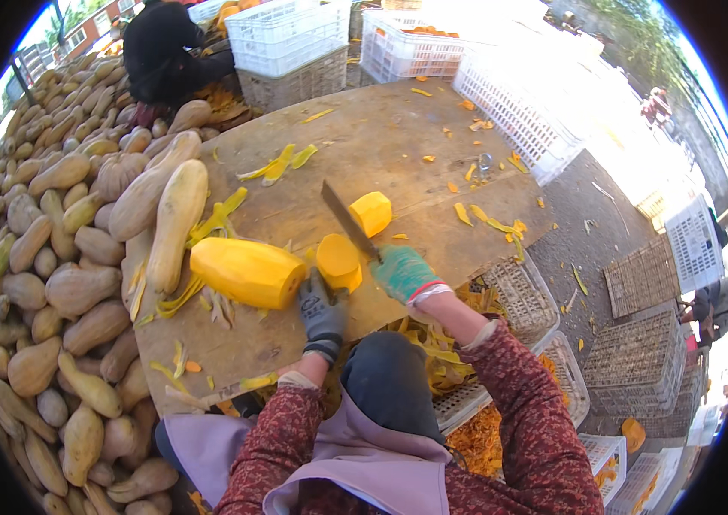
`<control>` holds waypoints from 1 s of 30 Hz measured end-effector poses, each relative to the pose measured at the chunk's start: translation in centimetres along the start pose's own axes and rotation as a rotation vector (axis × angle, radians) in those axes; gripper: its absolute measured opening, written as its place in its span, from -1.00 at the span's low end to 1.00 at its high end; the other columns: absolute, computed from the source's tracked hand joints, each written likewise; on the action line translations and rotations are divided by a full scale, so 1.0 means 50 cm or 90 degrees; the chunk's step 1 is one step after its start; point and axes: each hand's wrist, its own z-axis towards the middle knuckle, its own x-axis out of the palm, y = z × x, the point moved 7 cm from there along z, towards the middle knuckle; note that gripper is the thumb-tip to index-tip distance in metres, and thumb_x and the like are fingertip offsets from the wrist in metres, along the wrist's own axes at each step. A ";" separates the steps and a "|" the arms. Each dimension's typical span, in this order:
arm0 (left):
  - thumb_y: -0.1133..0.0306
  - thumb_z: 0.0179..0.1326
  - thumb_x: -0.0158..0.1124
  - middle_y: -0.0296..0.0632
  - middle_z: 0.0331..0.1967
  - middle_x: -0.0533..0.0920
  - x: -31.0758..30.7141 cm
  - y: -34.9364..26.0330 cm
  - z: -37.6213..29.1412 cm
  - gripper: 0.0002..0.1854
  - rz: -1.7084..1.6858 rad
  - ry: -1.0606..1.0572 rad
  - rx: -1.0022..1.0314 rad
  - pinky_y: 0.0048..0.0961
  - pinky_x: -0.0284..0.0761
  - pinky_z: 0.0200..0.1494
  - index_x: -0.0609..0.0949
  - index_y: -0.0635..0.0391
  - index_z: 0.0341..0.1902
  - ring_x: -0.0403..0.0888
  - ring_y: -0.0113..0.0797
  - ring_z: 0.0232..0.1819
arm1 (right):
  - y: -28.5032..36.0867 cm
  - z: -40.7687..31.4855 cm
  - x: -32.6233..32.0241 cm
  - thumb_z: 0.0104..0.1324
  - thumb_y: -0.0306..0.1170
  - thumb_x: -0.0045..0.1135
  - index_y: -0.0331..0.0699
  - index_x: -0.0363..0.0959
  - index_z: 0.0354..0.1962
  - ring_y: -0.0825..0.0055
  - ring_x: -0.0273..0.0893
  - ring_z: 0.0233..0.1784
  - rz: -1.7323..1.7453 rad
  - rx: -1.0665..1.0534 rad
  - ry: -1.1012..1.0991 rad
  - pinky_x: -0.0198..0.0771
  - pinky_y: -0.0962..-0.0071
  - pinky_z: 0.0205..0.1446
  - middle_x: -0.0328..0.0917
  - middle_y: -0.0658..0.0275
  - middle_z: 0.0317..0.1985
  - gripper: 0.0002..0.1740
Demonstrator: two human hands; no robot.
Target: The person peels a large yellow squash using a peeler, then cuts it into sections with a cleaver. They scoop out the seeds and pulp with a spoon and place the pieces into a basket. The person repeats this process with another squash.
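Note:
My left hand [323,310], in a grey glove, rests against a peeled squash piece [338,262] near the board's front edge; whether its fingers grip the piece cannot be told. My right hand [402,273], in a green knit glove, holds a long-bladed knife [348,219], its blade pointing up and left across the board. Behind the blade lies another peeled squash chunk [372,214]. A large peeled squash [247,272] lies on its side left of my left hand. Two unpeeled long squashes [177,222] [145,196] lie at the board's left edge.
Peel strips are scattered over the wooden board [312,167]. A big heap of unpeeled squashes [84,296] borders its left side. White plastic crates [518,116] stand behind it; crates with peelings [522,293] stand at my right. A person in dark clothes [158,51] sits at the back left.

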 end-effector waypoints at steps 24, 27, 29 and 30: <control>0.37 0.15 0.27 0.05 0.10 0.51 -0.114 -0.111 -0.010 -0.50 -0.023 -0.087 0.289 -0.12 0.49 0.11 0.54 0.14 0.21 0.53 0.10 0.09 | 0.015 -0.054 0.123 0.39 -0.24 0.02 -0.42 0.55 -0.18 -0.12 0.60 -0.18 -0.303 -0.150 0.079 0.48 0.09 -0.11 0.62 -0.15 -0.32 -0.65; 0.35 0.14 0.30 0.02 0.03 0.56 -0.135 -0.116 0.004 -0.58 0.015 -0.075 0.321 -0.13 0.49 0.09 0.58 0.15 0.11 0.54 0.08 0.05 | -0.004 -0.081 0.088 0.39 -0.25 0.07 -0.44 0.51 -0.18 0.03 0.64 -0.35 -0.016 -0.016 -0.080 0.49 0.16 -0.27 0.60 -0.12 -0.42 -0.66; 0.34 0.14 0.32 0.00 -0.01 0.58 -0.149 -0.129 0.018 -0.63 0.029 -0.082 0.344 -0.14 0.48 0.09 0.61 0.16 0.03 0.54 0.07 0.04 | -0.016 -0.132 0.043 0.42 -0.26 0.06 -0.43 0.49 -0.19 0.08 0.62 -0.43 0.126 0.036 -0.103 0.46 0.21 -0.35 0.59 -0.07 -0.46 -0.67; 0.33 0.14 0.33 -0.01 -0.03 0.59 -0.160 -0.153 0.033 -0.65 0.030 -0.094 0.368 -0.15 0.48 0.08 0.61 0.16 0.00 0.54 0.07 0.03 | -0.028 -0.159 0.019 0.43 -0.26 0.06 -0.43 0.48 -0.19 0.13 0.61 -0.48 0.200 0.064 -0.131 0.45 0.25 -0.40 0.59 -0.04 -0.48 -0.68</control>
